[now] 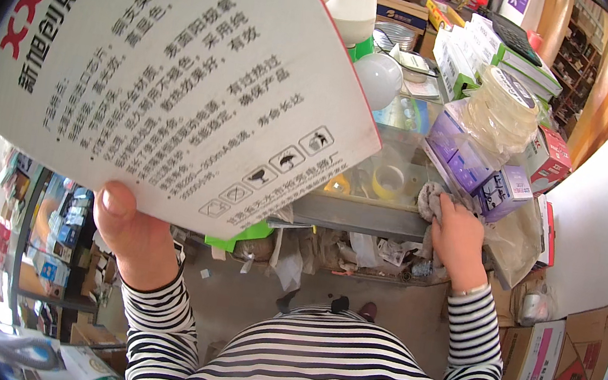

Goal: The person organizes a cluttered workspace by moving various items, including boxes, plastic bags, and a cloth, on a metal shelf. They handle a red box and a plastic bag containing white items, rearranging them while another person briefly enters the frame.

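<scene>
My left hand (132, 240) grips the lower edge of a large white cardboard box (191, 90) with printed writing and a thin red edge. Only the thumb side shows; the other fingers are hidden behind the box. The box is raised and tilted, covering the upper left of the view. My right hand (458, 240) holds a grey cloth (431, 203) at the front right edge of a glass-topped counter (355, 210). Just beyond that hand is a purple-and-white box (503, 191) with handwriting, beside another purple box (460, 146).
Rolls of clear tape (509, 95) in plastic sit on the purple boxes. A yellowish tape roll (388, 181) shows at the counter, near a white bulb (379, 81). A calculator (516, 38) tops stacked green-and-white boxes (529, 72). Cartons (561, 364) stand at right; shelves (61, 240) at left.
</scene>
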A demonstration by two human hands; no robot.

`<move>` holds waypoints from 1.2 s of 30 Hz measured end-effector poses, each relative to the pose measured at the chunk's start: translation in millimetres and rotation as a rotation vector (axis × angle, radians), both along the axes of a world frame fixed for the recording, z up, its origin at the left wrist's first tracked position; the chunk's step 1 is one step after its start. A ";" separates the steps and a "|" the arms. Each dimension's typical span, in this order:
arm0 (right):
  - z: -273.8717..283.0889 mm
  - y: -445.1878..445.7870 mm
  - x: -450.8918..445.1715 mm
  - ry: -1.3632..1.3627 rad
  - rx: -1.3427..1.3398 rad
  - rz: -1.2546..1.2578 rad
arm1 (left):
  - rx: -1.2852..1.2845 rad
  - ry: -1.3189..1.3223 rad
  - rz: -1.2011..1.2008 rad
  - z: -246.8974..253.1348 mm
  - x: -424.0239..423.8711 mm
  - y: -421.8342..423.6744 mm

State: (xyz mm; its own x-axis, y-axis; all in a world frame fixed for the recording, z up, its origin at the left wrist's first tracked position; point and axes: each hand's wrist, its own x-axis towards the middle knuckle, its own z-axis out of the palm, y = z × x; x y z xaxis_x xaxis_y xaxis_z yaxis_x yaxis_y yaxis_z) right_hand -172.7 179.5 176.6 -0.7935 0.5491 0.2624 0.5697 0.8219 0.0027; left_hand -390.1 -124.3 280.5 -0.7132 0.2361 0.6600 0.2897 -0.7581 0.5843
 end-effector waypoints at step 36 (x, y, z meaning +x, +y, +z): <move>39.9 74.5 -203.1 0.122 0.541 0.482 | -0.025 -0.117 0.192 -30.0 11.2 -14.9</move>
